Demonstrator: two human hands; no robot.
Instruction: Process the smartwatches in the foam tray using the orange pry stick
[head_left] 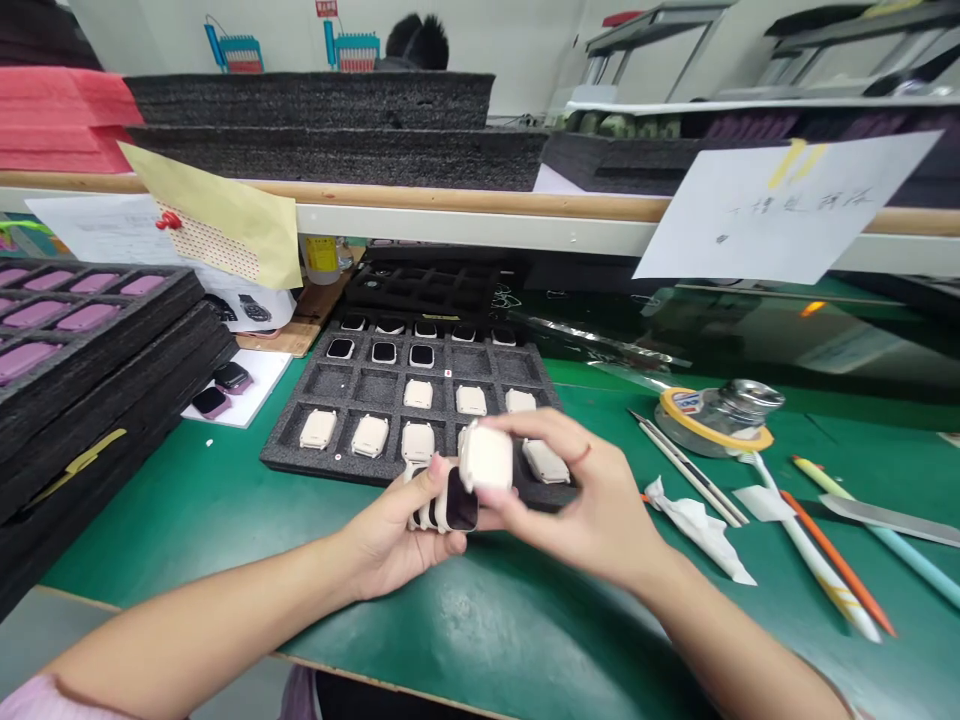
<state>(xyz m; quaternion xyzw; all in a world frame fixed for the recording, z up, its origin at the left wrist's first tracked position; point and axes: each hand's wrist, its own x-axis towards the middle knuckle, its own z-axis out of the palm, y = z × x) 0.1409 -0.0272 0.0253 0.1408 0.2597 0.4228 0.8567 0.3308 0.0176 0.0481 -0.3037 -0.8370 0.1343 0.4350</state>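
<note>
Watch cases [486, 458] in a two-handed hold

The left hand [394, 530] is cradling a small bunch of cases [431, 515], standing on edge against the palm with the fingers curled round them, and one dark glass face [460, 505] is turning up toward the camera. The right hand [577, 490] is pinching a single cream case [486, 458] from above, holding it by its sides just over the others. Both hands are working over the near edge of a black foam tray [289, 452], whose square pockets are holding more cream cases [318, 429] and, further back, dark-faced ones [383, 351]. These cases are likely light and stiff, though their smooth shells may prove slippery and the glass easily marked, so the side walls look like the safest place to take hold (fingertips off the glass). To the right, a tape roll [716, 425], a glass jar [742, 405], a crumpled tissue [697, 528] and pens [832, 545] are lying on the green bench [225, 545]. To the left, stacked foam trays [97, 420] are carrying pinkish-purple pieces [49, 315].
</note>
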